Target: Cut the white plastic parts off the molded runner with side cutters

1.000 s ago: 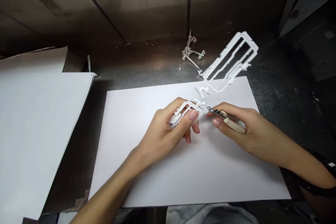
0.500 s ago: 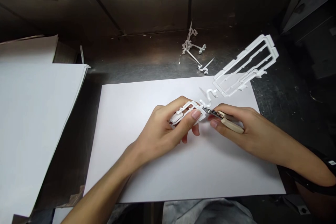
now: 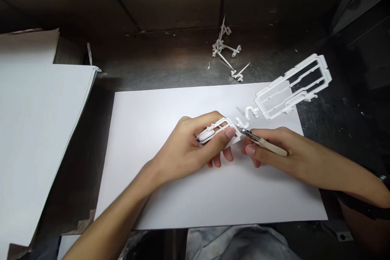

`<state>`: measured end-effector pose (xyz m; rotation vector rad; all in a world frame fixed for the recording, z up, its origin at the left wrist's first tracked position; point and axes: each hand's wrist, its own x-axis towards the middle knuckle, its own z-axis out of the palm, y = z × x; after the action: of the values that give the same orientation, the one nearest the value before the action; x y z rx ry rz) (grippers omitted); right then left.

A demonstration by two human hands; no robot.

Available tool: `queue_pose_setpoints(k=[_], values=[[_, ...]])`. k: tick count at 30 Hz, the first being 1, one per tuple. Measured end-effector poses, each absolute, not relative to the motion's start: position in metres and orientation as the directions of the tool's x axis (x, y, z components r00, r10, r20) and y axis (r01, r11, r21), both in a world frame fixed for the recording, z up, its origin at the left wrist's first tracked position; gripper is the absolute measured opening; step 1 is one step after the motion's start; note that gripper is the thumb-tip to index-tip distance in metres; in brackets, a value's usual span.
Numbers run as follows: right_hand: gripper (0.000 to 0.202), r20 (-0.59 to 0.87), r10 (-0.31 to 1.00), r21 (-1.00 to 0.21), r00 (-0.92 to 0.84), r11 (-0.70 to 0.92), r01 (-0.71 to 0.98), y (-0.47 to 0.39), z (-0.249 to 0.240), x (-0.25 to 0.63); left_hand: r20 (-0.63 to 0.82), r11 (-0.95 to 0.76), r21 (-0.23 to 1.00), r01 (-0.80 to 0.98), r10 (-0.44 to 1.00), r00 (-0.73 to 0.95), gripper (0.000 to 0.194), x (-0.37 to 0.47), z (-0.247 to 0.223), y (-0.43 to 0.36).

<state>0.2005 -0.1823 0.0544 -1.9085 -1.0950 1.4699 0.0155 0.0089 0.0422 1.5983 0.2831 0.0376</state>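
Note:
My left hand (image 3: 195, 144) is closed on a small white plastic frame (image 3: 224, 124), its thumb pressed on top. In my right hand (image 3: 280, 146) are nippers (image 3: 269, 145) with cream handles, squeezed together. Their metal jaws touch the right end of the small frame, where the curved white sprue (image 3: 248, 115) begins. At the far end of that sprue, a larger white plastic frame (image 3: 300, 75) with long slots sticks out to the upper right. Whether the small frame still joins the sprue, I cannot tell.
Under the hands lies a white sheet (image 3: 143, 113) on a dark metal table (image 3: 146, 65). Several white sprue scraps (image 3: 224, 46) and small chips lie beyond it. At left stands a stack of white sheets (image 3: 39, 109). A metal wall (image 3: 170, 0) rises behind.
My right hand has squeezed the nipper handles together. The larger frame and sprue have swung down and to the right, farther from the small frame. The camera view has shifted slightly.

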Motion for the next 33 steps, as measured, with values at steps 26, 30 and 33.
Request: queue_pose_setpoints(k=[26, 30, 33], values=[[0.054, -0.463, 0.871, -0.775, 0.162, -0.487, 0.402, -0.177, 0.049, 0.193, -0.204, 0.025, 0.979, 0.203, 0.166, 0.965, 0.019, 0.017, 0.041, 0.012], [0.061, -0.452, 0.872, -0.765, 0.188, -0.488, 0.420, -0.177, 0.049, 0.190, -0.213, 0.030, 0.977, 0.212, 0.173, 0.962, 0.020, 0.017, 0.042, 0.013], [0.062, -0.449, 0.870, -0.760, 0.204, -0.492, 0.426, -0.178, 0.049, 0.189, -0.224, 0.034, 0.975, 0.222, 0.180, 0.958, 0.022, 0.017, 0.042, 0.013]])
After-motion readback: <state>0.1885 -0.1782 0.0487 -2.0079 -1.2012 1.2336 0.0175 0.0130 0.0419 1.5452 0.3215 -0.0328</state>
